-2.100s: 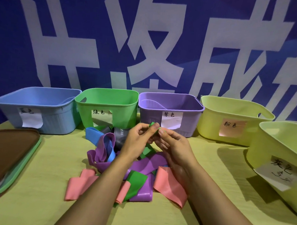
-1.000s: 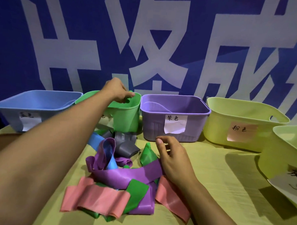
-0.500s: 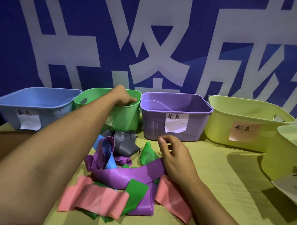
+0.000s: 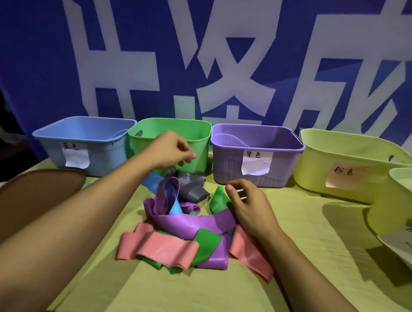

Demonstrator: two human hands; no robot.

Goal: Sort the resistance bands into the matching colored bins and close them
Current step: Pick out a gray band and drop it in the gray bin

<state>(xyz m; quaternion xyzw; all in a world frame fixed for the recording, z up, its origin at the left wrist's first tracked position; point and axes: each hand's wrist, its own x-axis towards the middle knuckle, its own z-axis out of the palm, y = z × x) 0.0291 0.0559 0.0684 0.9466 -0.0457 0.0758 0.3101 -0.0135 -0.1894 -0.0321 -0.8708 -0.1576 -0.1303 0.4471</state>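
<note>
Both hands empty | left hand (image 4: 171, 149) apparently before green bin (image 4: 201, 132)

bands (image 4: 188, 222) lie heaped before a row of bins (image 4: 254, 158).

Tangled pile of flat resistance bands (image 4: 185, 223) sits center frame, pink, purple, green, blue and grey all overlapping, with the open blue bin (image 4: 82, 145), green bin (image 4: 201, 134), purple bin (image 4: 259, 155) and two yellow-green bins (image 4: 351, 167) lined up behind it toward the right edge, each labeled.
</note>
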